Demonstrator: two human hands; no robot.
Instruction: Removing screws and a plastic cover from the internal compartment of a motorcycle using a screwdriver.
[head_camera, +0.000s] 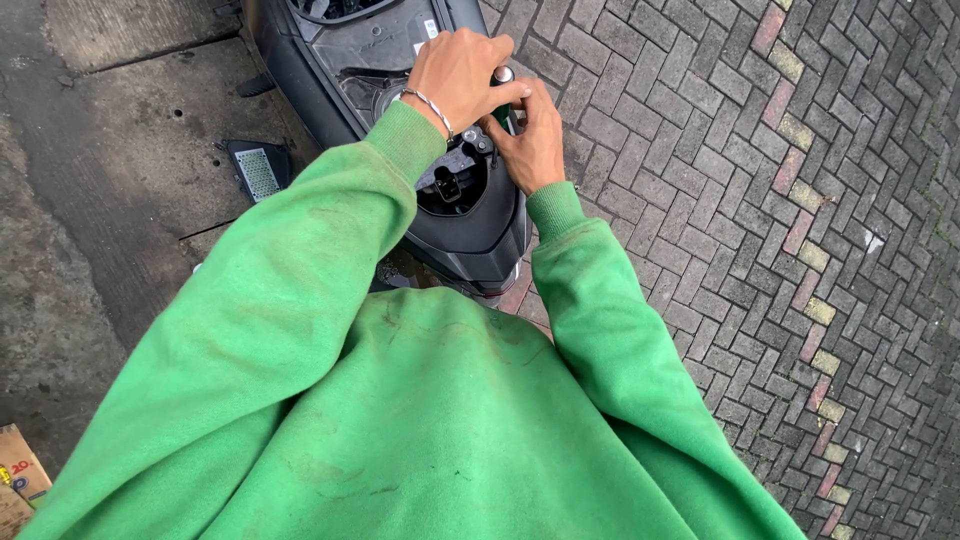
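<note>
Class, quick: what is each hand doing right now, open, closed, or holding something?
Left hand: closed around the top of a screwdriver.
Right hand: closed on the screwdriver's lower part, over the scooter.

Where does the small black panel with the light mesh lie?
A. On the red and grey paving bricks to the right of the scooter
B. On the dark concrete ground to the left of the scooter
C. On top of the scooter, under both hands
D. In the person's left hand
B: the black panel lies flat on the concrete ground, left of the scooter, apart from both hands.
</note>
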